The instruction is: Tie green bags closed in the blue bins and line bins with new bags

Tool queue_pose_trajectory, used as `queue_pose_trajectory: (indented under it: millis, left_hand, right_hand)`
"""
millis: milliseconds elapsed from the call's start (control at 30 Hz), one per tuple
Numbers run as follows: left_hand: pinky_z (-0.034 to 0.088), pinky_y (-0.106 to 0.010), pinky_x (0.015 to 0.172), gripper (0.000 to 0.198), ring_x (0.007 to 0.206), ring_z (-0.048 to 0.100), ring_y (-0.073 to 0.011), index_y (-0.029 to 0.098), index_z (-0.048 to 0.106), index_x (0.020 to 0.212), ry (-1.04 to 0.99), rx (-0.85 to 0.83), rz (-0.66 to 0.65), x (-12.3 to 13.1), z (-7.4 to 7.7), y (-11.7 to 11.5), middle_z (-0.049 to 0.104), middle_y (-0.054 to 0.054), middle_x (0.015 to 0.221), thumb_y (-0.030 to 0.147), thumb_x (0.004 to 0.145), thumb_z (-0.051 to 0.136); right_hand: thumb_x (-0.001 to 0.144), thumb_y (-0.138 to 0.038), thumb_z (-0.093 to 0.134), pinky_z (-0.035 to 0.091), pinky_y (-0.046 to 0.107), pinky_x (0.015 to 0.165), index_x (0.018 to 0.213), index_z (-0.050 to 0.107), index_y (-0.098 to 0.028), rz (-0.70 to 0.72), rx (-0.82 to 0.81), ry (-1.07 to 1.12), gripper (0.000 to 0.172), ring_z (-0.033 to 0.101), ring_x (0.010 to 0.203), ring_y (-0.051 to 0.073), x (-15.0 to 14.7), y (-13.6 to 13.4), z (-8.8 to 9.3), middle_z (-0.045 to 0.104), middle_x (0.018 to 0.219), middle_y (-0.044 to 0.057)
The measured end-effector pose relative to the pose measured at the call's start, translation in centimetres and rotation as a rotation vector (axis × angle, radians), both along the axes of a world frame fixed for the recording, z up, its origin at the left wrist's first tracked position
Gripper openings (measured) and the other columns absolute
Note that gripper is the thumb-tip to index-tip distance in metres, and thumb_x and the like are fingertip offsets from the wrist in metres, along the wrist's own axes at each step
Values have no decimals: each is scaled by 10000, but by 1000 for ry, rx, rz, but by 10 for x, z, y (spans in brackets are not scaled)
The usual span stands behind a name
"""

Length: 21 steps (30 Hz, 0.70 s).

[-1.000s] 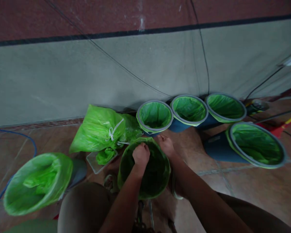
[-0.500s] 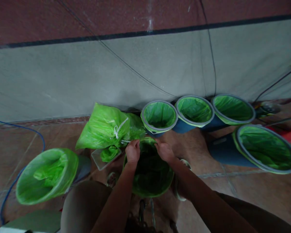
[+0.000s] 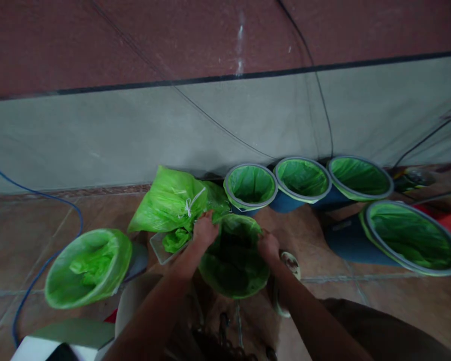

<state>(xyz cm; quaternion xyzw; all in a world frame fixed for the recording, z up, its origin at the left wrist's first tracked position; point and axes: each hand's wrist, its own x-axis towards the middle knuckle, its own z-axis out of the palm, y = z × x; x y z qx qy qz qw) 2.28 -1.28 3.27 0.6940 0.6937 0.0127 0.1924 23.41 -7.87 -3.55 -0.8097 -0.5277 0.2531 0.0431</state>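
A bin lined with a green plastic bag (image 3: 233,273) stands between my knees. My left hand (image 3: 204,229) is closed on the bag's edge at the bin's far left rim. On the right rim, my right hand (image 3: 268,245) pinches the green liner too. Both hands hold the bag stretched over the bin's mouth.
A tied full green bag (image 3: 169,203) lies by the wall, with a clear tray (image 3: 161,249) holding a folded bag below it. Three lined bins (image 3: 302,179) stand along the wall, a larger one (image 3: 409,235) at right, another (image 3: 87,265) at left. A blue cable (image 3: 45,260) runs on the floor.
My left hand came out of the bin's middle to its far left rim. My right hand slid from the far rim to the right rim. The view shifted slightly left.
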Motion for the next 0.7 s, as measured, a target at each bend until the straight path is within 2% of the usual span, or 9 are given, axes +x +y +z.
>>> queue_pose_trajectory:
  millis: [67, 133, 200, 267, 367, 433, 500, 600, 700]
  left_hand:
    - [441, -324, 1075, 537, 1259, 599, -242, 126, 496, 1425, 4, -42, -28, -8, 12, 7, 631, -145, 1370, 305, 925, 578]
    - [446, -318, 1065, 497, 1243, 611, -234, 116, 518, 1404, 1, -77, -42, -14, 16, 13, 646, -141, 1352, 336, 959, 524]
    - [455, -308, 1048, 478, 1223, 623, -227, 108, 535, 1389, -5, -87, -45, -16, 12, 17, 657, -139, 1337, 354, 982, 483]
    - [466, -297, 1023, 443, 1197, 637, -214, 115, 566, 1358, -20, -92, -40, -14, 3, 18, 675, -128, 1310, 349, 1010, 425]
    - [484, -289, 975, 419, 1132, 666, -194, 154, 647, 1248, -33, -111, -73, -7, -14, 20, 713, -100, 1242, 324, 1041, 325]
    - [493, -292, 947, 445, 1098, 678, -193, 174, 686, 1178, -18, -110, -104, -1, -22, 22, 730, -93, 1196, 333, 1049, 292]
    - [497, -296, 934, 476, 1080, 683, -198, 167, 710, 1135, -2, -116, -127, 3, -28, 24, 739, -102, 1163, 347, 1051, 277]
    - [501, -295, 929, 502, 1074, 683, -206, 146, 738, 1093, 13, -157, -166, 4, -33, 25, 743, -120, 1144, 360, 1047, 286]
    - [512, -298, 907, 491, 1045, 689, -208, 164, 756, 1061, 16, -167, -196, 0, -37, 22, 751, -110, 1109, 391, 1037, 322]
  right_hand:
    - [1004, -224, 347, 496, 307, 760, 1193, 655, -91, -138, -11, 21, 386, 725, 934, 250, -9, -26, -5, 738, 1017, 190]
    - [991, -270, 381, 503, 321, 787, 1269, 610, -59, -235, 15, 74, 417, 717, 984, 276, -16, -47, -9, 731, 1056, 212]
    - [962, -355, 457, 507, 344, 860, 1364, 535, -26, -295, 119, 110, 526, 680, 1096, 307, -17, -56, -9, 696, 1181, 239]
    - [951, -413, 470, 483, 365, 959, 1384, 523, -22, -295, 265, 114, 586, 623, 1203, 318, -12, -47, -1, 644, 1294, 247]
    - [994, -357, 376, 457, 353, 1000, 1247, 659, -86, -153, 342, 110, 466, 637, 1181, 283, -1, -6, 17, 687, 1245, 201]
    - [1016, -328, 358, 484, 322, 919, 1203, 694, -130, -31, 250, 96, 433, 694, 1055, 256, 2, 27, 27, 732, 1157, 163]
    - [1033, -318, 346, 490, 310, 893, 1153, 714, -132, 104, 134, 55, 429, 704, 1026, 243, -1, 52, 31, 742, 1129, 161]
    - [1041, -289, 346, 484, 300, 926, 1041, 736, -110, 284, 10, 32, 429, 701, 1037, 229, -9, 64, 26, 749, 1097, 168]
    - [1043, -268, 317, 485, 297, 956, 1035, 736, -126, 338, 36, 79, 442, 697, 1048, 209, -10, 54, 15, 752, 1106, 154]
